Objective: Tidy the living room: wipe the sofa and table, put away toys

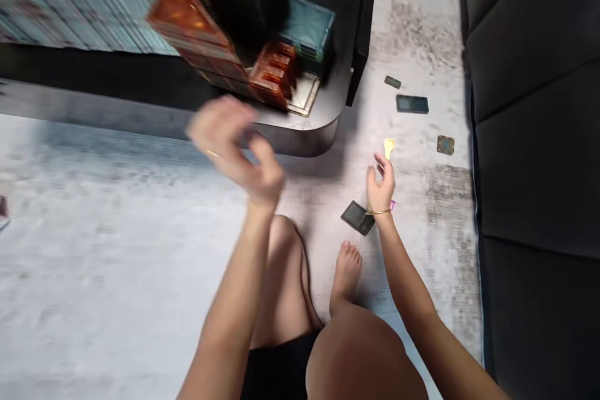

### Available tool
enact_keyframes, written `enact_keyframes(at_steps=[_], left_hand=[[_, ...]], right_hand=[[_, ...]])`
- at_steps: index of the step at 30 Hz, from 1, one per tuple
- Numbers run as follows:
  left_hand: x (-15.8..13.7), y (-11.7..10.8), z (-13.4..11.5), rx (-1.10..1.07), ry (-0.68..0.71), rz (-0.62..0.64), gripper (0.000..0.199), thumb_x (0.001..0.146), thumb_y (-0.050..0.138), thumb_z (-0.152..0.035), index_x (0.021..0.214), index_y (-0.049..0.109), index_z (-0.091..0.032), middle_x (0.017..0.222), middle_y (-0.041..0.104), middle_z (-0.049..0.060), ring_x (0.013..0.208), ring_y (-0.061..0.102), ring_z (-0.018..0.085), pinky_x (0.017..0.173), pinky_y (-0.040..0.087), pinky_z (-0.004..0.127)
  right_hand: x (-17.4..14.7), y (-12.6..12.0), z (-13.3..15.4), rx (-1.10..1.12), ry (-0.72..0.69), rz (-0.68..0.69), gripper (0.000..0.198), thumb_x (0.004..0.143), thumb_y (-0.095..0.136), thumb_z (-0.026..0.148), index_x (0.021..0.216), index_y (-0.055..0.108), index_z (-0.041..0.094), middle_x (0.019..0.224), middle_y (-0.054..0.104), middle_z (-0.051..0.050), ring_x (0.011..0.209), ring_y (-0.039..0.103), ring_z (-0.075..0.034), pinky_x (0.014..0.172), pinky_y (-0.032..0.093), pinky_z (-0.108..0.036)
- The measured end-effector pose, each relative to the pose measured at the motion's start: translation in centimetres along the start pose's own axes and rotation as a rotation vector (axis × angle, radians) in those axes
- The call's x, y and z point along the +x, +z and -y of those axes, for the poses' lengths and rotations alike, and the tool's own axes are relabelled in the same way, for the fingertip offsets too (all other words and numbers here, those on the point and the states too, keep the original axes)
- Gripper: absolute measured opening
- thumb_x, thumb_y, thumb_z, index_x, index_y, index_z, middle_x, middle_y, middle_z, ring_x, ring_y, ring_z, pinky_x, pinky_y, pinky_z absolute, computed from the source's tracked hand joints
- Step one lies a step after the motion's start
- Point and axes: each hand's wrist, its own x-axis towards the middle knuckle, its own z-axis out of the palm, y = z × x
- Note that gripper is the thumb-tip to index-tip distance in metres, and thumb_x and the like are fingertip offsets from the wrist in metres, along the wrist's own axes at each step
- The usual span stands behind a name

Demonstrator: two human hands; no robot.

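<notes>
My left hand (237,147) is raised near the front edge of the low black cabinet and smeared by motion. Its fingers are curved with the thumb apart, and nothing shows in it. My right hand (382,184) is low over the carpet, fingers bent and thumb apart. Just beyond its fingertips is a small yellow spoon-shaped piece (389,146); whether they touch is unclear. A dark rectangular device (357,217) lies partly behind my right wrist. A bit of pink (392,205) peeks out beside that wrist.
Up front, the cabinet (319,139) bears orange boxes (274,74), a teal box (309,24) and a row of thin cases (84,9). Small dark pieces (412,104) (392,82) and a square chip-like piece (445,144) lie on the carpet. A dark sofa (534,137) borders the right.
</notes>
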Motion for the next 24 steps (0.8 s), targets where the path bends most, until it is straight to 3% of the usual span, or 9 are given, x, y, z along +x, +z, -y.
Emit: enact_keyframes(at_steps=[1, 2, 4, 6, 10, 15, 18, 21, 24], left_hand=[[-2.9, 2.6, 0.5, 0.037, 0.145, -0.031, 0.042, 0.104, 0.030, -0.047, 0.118, 0.063, -0.027, 0.128, 0.066, 0.007, 0.141, 0.045, 0.029, 0.108, 0.038, 0.059], [-5.7, 5.3, 1.1, 0.063, 0.235, 0.091, 0.031, 0.100, 0.041, -0.041, 0.107, 0.068, -0.027, 0.116, 0.071, 0.007, 0.127, 0.057, 0.028, 0.106, 0.041, 0.057], [-10.5, 10.9, 2.3, 0.126, 0.168, 0.406, 0.027, 0.095, 0.045, -0.026, 0.104, 0.070, -0.025, 0.112, 0.072, 0.008, 0.116, 0.063, 0.026, 0.105, 0.044, 0.051], [-14.2, 15.9, 3.4, 0.273, -0.034, 0.571, 0.039, 0.090, 0.053, -0.024, 0.127, 0.063, -0.018, 0.140, 0.059, 0.017, 0.133, 0.052, 0.031, 0.113, 0.039, 0.051], [-18.3, 22.1, 5.0, 0.556, -0.269, 0.621, 0.095, 0.074, 0.078, -0.038, 0.153, 0.035, -0.008, 0.161, 0.025, 0.030, 0.152, 0.021, 0.042, 0.119, 0.020, 0.062], [-19.2, 23.4, 5.4, 0.640, -0.235, 0.589, 0.091, 0.071, 0.078, -0.032, 0.153, 0.041, -0.016, 0.162, 0.025, 0.028, 0.147, 0.028, 0.045, 0.115, 0.024, 0.060], [-17.9, 22.8, 5.8, 0.642, -0.243, 0.541, 0.084, 0.069, 0.077, -0.031, 0.147, 0.050, -0.018, 0.160, 0.026, 0.028, 0.144, 0.030, 0.046, 0.113, 0.026, 0.060], [-15.7, 22.6, 6.0, 0.620, -0.263, 0.437, 0.077, 0.071, 0.075, -0.039, 0.143, 0.054, -0.019, 0.160, 0.025, 0.026, 0.144, 0.029, 0.046, 0.112, 0.028, 0.059], [-12.5, 23.7, 5.7, 0.564, -0.202, 0.357, 0.078, 0.072, 0.075, -0.044, 0.144, 0.053, -0.021, 0.162, 0.023, 0.023, 0.146, 0.025, 0.045, 0.114, 0.025, 0.058]], right_hand=[[-0.9, -2.5, -3.6, -0.078, 0.090, -0.068, 0.041, 0.084, 0.058, 0.032, 0.123, 0.064, 0.021, 0.136, 0.061, -0.010, 0.137, 0.049, -0.026, 0.122, 0.031, -0.052], [-1.8, -4.6, -6.8, -0.144, 0.167, -0.085, 0.042, 0.078, 0.061, 0.029, 0.119, 0.065, 0.018, 0.135, 0.062, -0.013, 0.135, 0.050, -0.027, 0.122, 0.029, -0.054], [-3.7, -7.7, -11.5, -0.212, 0.252, -0.016, 0.046, 0.071, 0.065, 0.027, 0.116, 0.066, 0.016, 0.137, 0.061, -0.014, 0.139, 0.045, -0.028, 0.124, 0.022, -0.056], [-5.1, -9.1, -13.9, -0.214, 0.272, 0.078, 0.050, 0.068, 0.069, 0.027, 0.117, 0.066, 0.017, 0.143, 0.057, -0.012, 0.143, 0.039, -0.028, 0.124, 0.019, -0.056], [-5.6, -7.9, -14.7, -0.251, 0.280, 0.085, 0.054, 0.067, 0.078, 0.026, 0.120, 0.067, 0.024, 0.152, 0.046, -0.007, 0.146, 0.028, -0.032, 0.124, 0.011, -0.052], [-2.7, -6.2, -15.3, -0.252, 0.281, 0.060, 0.010, 0.081, 0.064, 0.020, 0.088, 0.070, 0.024, 0.114, 0.064, -0.004, 0.119, 0.049, -0.025, 0.114, 0.031, -0.039], [-0.6, -7.3, -15.5, -0.234, 0.259, -0.004, 0.016, 0.086, 0.056, 0.017, 0.093, 0.068, 0.024, 0.107, 0.068, -0.001, 0.110, 0.052, -0.021, 0.110, 0.035, -0.036], [1.9, -9.1, -15.3, -0.245, 0.266, -0.013, 0.027, 0.078, 0.064, 0.013, 0.102, 0.069, 0.023, 0.099, 0.073, 0.003, 0.105, 0.055, -0.020, 0.117, 0.026, -0.040], [6.4, -11.3, -15.4, -0.250, 0.289, -0.034, 0.030, 0.079, 0.062, 0.017, 0.107, 0.069, 0.019, 0.088, 0.073, 0.003, 0.094, 0.060, -0.018, 0.115, 0.029, -0.041]])
